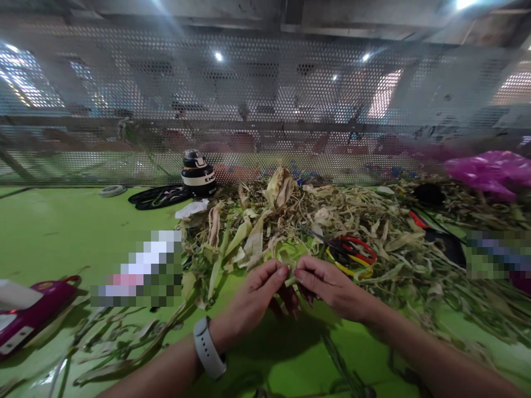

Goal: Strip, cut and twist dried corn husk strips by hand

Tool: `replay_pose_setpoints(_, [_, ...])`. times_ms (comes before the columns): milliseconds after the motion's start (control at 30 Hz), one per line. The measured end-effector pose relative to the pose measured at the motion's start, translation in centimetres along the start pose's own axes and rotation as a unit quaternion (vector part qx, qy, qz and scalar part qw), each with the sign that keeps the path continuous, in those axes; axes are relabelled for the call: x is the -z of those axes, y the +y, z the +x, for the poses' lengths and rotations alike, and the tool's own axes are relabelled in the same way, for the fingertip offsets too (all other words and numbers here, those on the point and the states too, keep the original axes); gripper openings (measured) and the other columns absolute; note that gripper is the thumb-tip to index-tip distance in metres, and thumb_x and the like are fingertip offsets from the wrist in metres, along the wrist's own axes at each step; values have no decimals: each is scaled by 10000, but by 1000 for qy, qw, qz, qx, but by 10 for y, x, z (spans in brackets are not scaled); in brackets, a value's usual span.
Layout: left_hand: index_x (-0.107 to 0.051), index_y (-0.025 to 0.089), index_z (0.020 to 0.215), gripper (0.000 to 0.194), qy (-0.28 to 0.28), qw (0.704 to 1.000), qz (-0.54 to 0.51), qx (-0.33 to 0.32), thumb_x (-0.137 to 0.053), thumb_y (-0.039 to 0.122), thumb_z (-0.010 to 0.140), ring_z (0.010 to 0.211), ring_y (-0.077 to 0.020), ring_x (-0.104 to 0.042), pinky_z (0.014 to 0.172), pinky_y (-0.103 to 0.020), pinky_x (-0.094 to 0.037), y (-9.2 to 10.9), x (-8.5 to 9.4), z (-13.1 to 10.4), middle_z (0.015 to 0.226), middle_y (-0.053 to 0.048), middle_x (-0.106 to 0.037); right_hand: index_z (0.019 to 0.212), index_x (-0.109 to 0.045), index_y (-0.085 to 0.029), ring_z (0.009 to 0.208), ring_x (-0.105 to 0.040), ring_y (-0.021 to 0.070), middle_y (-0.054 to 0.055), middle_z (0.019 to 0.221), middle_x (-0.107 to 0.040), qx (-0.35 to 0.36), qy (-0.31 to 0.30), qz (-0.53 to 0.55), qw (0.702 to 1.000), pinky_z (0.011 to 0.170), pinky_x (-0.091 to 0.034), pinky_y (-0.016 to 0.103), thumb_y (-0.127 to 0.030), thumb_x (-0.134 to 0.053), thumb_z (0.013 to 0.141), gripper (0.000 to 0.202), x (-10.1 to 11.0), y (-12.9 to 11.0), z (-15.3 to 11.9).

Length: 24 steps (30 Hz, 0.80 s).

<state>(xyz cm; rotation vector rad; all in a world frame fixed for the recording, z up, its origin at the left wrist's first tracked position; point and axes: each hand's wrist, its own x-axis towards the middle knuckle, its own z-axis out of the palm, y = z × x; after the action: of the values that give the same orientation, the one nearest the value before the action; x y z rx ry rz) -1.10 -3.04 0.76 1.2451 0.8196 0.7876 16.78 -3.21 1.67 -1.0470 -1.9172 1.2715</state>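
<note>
My left hand [265,284], with a pale watch on its wrist, and my right hand [317,282] meet low in front of me. Thumbs and fingers of both pinch a short piece of pale green corn husk [291,281] between them. Just beyond lies a heap of dried and greenish corn husks [253,237]. Scissors with red handles [360,249] rest on the heap beside my right hand, over a second, yellow-handled pair [352,268]. Some of my fingertips are hidden behind the husk and each other.
A black and white bottle [199,179] stands at the back on the green table [112,221]. Left is a magenta device [39,309]; a pink plastic bag [489,171] lies back right. Loose leaf strips lie around, and a perforated metal screen [257,83] closes off the back.
</note>
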Motion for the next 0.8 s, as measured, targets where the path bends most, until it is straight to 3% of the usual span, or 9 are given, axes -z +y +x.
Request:
replay_pose_setpoints(133, [-485,183,724,291,15,997,63,-47,-482,454,829,538,-125,-556,501,-238,-462,-1,-2,1,636,-2,-572,737,-435,-182,582,-384,90,-45,634,-390,2,30,-15,999,550,-332,212,-406,-401,913,287,-1,3,2])
replay_pose_setpoints(333, [-466,176,700,304,10,996,50,-74,-488,448,834,528,-119,-550,529,-257,-486,-1,0,-2,616,6,-554,770,-449,-180,564,-396,81,-48,638,-409,-5,18,52,998,537,-352,203,-416,-417,907,275,-1,5,2])
replay_pose_setpoints(467, [-479,182,818,232,-14,998,-26,-57,-532,407,824,631,-138,-589,551,-264,-517,0,2,-1,692,8,-574,768,-449,-178,570,-407,81,-44,642,-432,-5,3,50,999,545,-365,204,-418,-416,908,280,2,5,2])
replay_pose_setpoints(567, [-468,188,920,322,-18,998,-44,-30,-663,365,734,598,-127,-587,469,-213,-490,-2,3,1,690,14,-595,765,-451,-174,573,-405,80,-41,647,-438,-3,4,32,999,539,-353,200,-424,-411,909,292,4,5,2])
replay_pose_setpoints(800, [-532,165,780,243,3,997,-77,-3,-692,336,712,615,-105,-577,423,-160,-463,-4,5,5,704,22,-548,747,-430,-181,542,-386,82,-48,618,-394,-7,1,1,1000,504,-338,197,-436,-399,907,303,4,4,2])
